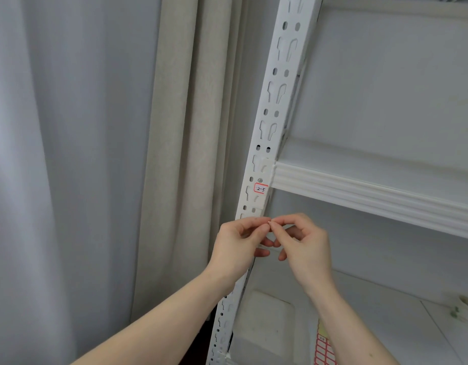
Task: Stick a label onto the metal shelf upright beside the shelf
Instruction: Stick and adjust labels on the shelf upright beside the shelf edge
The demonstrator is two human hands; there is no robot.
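Both hands, left and right, pinch something tiny together over the upright, just under the "2-5" label; curtain close left.

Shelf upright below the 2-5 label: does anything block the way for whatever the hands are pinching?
Nothing visible does. The left hand and right hand pinch something tiny right in front of the upright, just under the 2-5 label.

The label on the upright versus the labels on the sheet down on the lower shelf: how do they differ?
The stuck label sits alone on the upright, just below the shelf edge; the sheet lies flat on the lower shelf with many labels in rows. The stuck label reads "2-5"; the sheet's labels look mostly unwritten. Both have red borders.
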